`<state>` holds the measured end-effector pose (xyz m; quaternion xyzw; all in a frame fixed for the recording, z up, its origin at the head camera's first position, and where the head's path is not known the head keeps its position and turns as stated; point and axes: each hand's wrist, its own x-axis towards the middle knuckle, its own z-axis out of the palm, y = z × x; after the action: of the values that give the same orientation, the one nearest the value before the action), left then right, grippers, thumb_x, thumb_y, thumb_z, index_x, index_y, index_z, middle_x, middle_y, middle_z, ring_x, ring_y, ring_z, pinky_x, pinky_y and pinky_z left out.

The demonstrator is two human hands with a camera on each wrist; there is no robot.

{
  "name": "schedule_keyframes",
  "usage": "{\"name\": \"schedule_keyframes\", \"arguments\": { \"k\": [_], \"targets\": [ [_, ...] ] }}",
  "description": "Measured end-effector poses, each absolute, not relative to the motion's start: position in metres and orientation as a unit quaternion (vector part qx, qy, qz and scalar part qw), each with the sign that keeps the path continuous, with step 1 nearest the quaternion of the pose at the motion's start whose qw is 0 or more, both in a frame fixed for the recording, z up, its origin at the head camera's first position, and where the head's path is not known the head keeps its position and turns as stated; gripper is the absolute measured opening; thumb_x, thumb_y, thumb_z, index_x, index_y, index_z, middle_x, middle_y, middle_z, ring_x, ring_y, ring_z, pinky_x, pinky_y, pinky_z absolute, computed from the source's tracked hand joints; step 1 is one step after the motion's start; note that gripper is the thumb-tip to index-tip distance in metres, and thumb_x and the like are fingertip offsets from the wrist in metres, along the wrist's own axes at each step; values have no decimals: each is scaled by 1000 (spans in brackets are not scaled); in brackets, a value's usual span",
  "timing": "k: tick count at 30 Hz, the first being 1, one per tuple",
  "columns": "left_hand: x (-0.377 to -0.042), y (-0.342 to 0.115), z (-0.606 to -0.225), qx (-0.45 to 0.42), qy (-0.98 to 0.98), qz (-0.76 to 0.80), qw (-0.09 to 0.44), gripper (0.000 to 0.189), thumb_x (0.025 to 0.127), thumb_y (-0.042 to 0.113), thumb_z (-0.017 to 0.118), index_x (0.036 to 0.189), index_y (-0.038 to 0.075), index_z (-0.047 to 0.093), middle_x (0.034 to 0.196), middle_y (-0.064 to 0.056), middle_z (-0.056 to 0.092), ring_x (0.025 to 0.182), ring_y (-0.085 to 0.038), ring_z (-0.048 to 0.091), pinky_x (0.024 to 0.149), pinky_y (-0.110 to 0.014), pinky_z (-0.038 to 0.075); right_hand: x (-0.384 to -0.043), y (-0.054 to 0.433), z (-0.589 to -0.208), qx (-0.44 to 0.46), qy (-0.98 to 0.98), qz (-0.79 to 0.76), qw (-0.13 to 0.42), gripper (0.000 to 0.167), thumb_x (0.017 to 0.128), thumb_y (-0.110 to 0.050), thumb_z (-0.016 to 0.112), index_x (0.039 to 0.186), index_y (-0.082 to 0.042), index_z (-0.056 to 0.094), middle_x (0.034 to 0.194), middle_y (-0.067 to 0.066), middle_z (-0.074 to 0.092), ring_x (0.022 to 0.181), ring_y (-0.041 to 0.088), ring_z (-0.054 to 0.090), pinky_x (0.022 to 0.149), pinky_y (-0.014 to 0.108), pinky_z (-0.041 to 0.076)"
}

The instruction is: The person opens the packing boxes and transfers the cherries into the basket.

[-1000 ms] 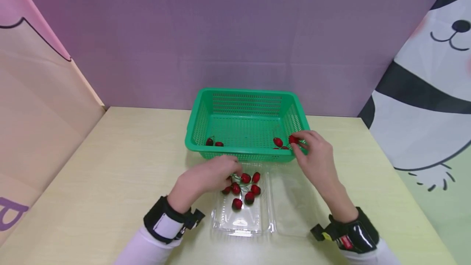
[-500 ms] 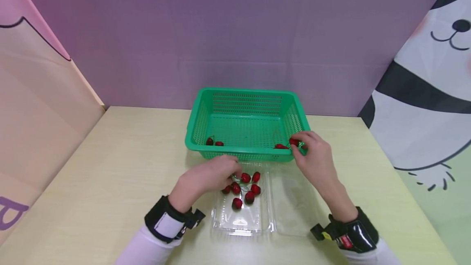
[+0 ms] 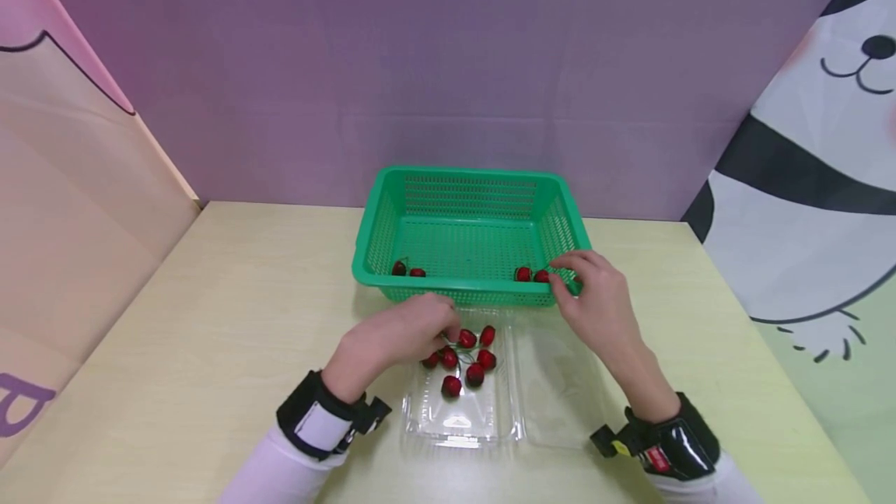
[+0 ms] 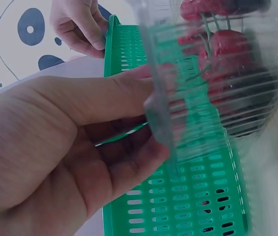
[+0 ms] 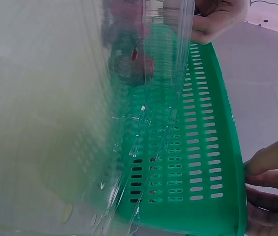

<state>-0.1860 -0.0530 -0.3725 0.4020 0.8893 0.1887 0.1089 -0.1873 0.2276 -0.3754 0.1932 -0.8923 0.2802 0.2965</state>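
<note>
My left hand [image 3: 409, 329] is at the far left corner of a clear plastic clamshell box [image 3: 455, 418]. In the left wrist view, thumb and fingers pinch the box's edge [image 4: 161, 125]. Several red cherries [image 3: 474, 375] with green stems lie inside it. My right hand [image 3: 595, 294] reaches over the near right corner of a green basket [image 3: 476, 286]. Its thumb and index finger stand apart, and no cherry shows between them. Just left of the fingertips sit two cherries [image 3: 523, 274] in the basket. The basket wall hides part of the fingers in the right wrist view.
Two more cherries [image 3: 399, 268] lie in the basket's near left corner. The clamshell's lid [image 3: 560, 387] lies folded out to the right on the pale table [image 3: 245, 317]. A purple cloth [image 3: 448, 61] hangs behind the basket.
A cherry earlier between my right fingertips no longer shows there; the hand has shifted slightly left and down. Cherries beside it in the basket have shifted. My left hand has barely moved.
</note>
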Motion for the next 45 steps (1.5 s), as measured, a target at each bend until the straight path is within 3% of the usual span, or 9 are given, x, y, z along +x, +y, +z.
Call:
{"name": "schedule_keyframes", "arguments": {
  "k": [7,11,45],
  "targets": [
    [-185,-51,-370,409,883,199,113,14,91,-5,70,94,7,78,88,5,62,82,-10,57,72,-19,53,-187,227,-375,195,-891,288,291,14,85,6,76,99,6,74,102,21,71,98,39,66,81,55,55],
    [-185,-50,-370,411,882,199,113,13,92,-4,70,94,6,78,88,5,62,82,-9,57,71,-19,52,-188,226,-376,198,-891,288,289,13,85,4,76,98,6,74,102,21,71,100,40,66,84,55,55],
    [-184,-51,-365,419,878,224,62,16,94,-9,65,98,1,77,91,-3,64,83,-16,62,71,-20,54,-181,220,-373,218,-891,270,294,10,87,0,77,96,3,74,101,17,71,100,36,64,84,52,54]
  ]
}}
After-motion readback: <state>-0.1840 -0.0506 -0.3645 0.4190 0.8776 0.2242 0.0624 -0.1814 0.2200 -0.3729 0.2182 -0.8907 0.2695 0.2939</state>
